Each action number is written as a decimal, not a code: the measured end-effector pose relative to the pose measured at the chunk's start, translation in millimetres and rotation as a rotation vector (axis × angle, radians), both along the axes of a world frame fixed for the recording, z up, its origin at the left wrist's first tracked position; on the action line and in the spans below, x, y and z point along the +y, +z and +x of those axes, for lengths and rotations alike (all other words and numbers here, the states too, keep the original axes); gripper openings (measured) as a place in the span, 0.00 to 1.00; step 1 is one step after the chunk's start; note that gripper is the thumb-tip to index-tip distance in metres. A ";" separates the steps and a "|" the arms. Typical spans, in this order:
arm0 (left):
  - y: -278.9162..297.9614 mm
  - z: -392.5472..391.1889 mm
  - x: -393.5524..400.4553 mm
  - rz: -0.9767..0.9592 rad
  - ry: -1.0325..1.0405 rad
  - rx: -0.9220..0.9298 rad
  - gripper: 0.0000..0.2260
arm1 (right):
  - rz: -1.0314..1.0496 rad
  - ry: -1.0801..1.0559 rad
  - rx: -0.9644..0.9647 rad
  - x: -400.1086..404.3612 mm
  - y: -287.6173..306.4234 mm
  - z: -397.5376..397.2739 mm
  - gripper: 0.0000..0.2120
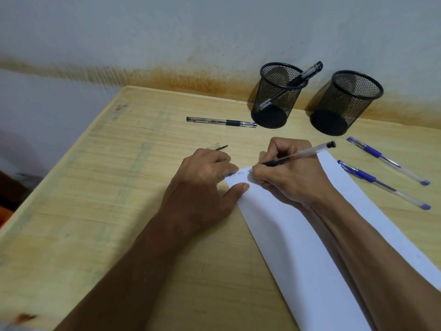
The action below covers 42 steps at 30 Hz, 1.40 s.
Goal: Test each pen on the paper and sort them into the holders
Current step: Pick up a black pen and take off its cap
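Two bare forearms reach in over the pale wooden table (pixel 100 211), the right one lying along a white sheet of paper (pixel 298 235). At the sheet's far end the right hand (pixel 293 177) has its fingers curled tight round a black-tipped clear pen (pixel 300 154), tip down by a few scribbled words. Just left of that grip the left hand (pixel 205 180) presses thumb and fingers on the paper's corner and seems to hold a clear pen cap (pixel 217 146) poking out beyond its knuckles. Right of the grip two blue pens (pixel 384 185) lie side by side. Farther back, a black pen (pixel 222 122) lies touching the left mesh holder (pixel 276 96), which has one pen leaning inside; the right mesh holder (pixel 346 103) stands beside it against a rust-stained grey wall (pixel 167 44).
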<state>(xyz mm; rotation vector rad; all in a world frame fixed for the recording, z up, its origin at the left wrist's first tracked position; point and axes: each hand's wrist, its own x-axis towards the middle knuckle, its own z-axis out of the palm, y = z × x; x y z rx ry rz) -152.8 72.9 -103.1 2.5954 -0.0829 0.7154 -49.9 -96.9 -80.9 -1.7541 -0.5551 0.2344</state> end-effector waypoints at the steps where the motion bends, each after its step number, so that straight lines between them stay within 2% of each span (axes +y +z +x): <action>1: 0.0 -0.1 -0.4 -0.007 -0.001 0.001 0.19 | -0.002 -0.006 -0.001 -0.4 0.2 0.2 0.09; 34: -3.5 0.1 0.2 -0.004 -0.009 -0.047 0.18 | -0.017 -0.068 0.001 -1.4 6.3 -4.7 0.10; 42: 3.1 -2.0 -2.8 -0.077 0.020 0.030 0.17 | 0.162 -0.124 0.132 -2.4 12.9 -7.2 0.06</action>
